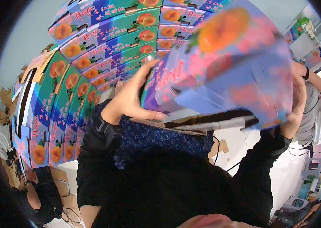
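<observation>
Between my two hands is a cardboard fruit box [221, 76], blue, purple and pink, with orange fruit printed on it. It is tilted and somewhat smeared by motion. On its left end my left hand [132, 97] has thumb and fingers spread around the edge. My right hand [296, 100] grips the opposite end, its fingers partly hidden by the box. A dark slot shows along the box's near lower side, with flaps beside it. What the box holds, if anything, cannot be seen.
Stacked fruit boxes [107, 41] of similar print rise in front of me. Another stack [54, 110] stands close on my left. One person [41, 197] is at the lower left, another [316, 102] at the right. Cables and cardboard scraps [221, 148] lie on the floor.
</observation>
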A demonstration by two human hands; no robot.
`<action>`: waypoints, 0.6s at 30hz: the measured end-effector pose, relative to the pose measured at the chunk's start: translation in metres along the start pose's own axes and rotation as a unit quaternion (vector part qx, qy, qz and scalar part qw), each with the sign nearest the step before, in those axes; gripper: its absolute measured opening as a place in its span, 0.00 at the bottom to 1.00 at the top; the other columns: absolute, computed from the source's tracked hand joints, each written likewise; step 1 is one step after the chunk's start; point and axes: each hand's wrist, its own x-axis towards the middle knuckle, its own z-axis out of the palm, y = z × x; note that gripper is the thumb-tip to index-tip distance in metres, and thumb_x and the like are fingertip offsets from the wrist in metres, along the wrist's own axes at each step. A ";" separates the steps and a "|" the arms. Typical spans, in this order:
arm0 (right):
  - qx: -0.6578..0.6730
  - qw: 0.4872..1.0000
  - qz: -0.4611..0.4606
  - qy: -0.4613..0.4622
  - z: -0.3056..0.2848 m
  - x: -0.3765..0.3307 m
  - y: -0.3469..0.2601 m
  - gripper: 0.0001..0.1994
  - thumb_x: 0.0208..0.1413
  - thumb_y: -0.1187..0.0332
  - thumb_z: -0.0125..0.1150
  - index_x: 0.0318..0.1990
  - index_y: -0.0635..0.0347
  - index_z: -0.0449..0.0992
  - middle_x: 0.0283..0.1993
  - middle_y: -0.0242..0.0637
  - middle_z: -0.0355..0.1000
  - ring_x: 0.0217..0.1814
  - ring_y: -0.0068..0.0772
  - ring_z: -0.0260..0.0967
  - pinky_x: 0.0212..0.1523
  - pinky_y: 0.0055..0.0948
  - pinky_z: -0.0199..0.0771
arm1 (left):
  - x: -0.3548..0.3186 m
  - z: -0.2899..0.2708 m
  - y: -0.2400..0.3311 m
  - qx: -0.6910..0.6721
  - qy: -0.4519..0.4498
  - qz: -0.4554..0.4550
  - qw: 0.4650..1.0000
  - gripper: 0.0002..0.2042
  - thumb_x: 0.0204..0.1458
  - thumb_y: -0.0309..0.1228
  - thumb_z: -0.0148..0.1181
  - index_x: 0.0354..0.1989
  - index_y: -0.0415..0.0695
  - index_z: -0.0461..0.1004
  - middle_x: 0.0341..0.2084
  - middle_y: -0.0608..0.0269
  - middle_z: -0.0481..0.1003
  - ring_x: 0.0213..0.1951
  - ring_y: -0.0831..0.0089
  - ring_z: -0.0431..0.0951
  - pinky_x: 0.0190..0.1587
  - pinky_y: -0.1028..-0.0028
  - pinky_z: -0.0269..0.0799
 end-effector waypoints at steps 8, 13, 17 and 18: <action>0.127 0.982 0.041 0.136 0.021 -0.029 0.084 0.36 0.52 0.42 0.49 0.58 0.65 0.61 0.58 0.46 0.62 0.64 0.45 0.57 0.61 0.44 0.58 | -0.030 0.006 0.004 -0.225 0.278 -0.190 0.914 0.44 0.33 0.33 0.70 0.61 0.41 0.53 0.50 0.58 0.66 0.53 0.66 0.67 0.56 0.69 0.62; 0.226 0.947 0.206 0.099 0.110 -0.078 0.090 0.45 0.49 0.37 0.51 0.67 0.58 0.48 0.68 0.43 0.51 0.69 0.42 0.49 0.65 0.44 0.52 | -0.013 0.039 -0.003 -0.345 0.353 -0.115 0.862 0.22 0.51 0.39 0.54 0.48 0.33 0.68 0.40 0.51 0.74 0.41 0.61 0.77 0.46 0.66 0.73; 0.407 0.867 0.265 0.110 0.149 -0.124 0.085 0.53 0.41 0.32 0.56 0.68 0.58 0.44 0.68 0.40 0.50 0.70 0.42 0.47 0.66 0.45 0.49 | 0.019 0.066 0.017 -0.403 0.328 -0.141 0.843 0.23 0.53 0.42 0.53 0.50 0.36 0.66 0.42 0.53 0.73 0.44 0.63 0.76 0.49 0.66 0.71; 0.438 0.843 0.293 0.105 0.153 -0.129 0.075 0.56 0.38 0.30 0.58 0.68 0.58 0.44 0.68 0.40 0.50 0.70 0.42 0.47 0.66 0.44 0.49 | 0.021 0.074 0.005 -0.433 0.317 -0.140 0.832 0.22 0.53 0.41 0.54 0.50 0.37 0.66 0.42 0.54 0.73 0.44 0.64 0.75 0.49 0.66 0.70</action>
